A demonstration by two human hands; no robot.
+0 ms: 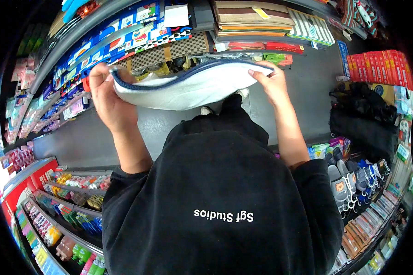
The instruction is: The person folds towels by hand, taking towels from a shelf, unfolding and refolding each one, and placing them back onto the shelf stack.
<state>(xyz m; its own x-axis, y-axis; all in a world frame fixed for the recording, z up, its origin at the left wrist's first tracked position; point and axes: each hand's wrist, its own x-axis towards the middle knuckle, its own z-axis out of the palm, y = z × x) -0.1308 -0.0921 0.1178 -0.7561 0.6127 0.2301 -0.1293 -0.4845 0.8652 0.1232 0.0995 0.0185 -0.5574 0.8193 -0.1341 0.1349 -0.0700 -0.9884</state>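
Observation:
A white mat with a dark navy edge (183,91) is stretched between my two hands in front of my body, its pale side facing me and its middle sagging. My left hand (112,98) is closed on the mat's left end, thumb and fingers around the navy edge. At the other end, my right hand (271,82) pinches the corner between thumb and fingers. Beyond the mat, a shelf carries a pile of folded brown and beige mats (252,20) and a striped mat (311,27). The mat's far side is hidden.
Blue printed mats (119,41) lie on shelves at the upper left. Grey floor (156,130) shows below. Red boxes (381,68) and a black furry heap (365,114) are at the right. Slippers (339,181) hang at the lower right; stocked shelves (73,215) fill the lower left.

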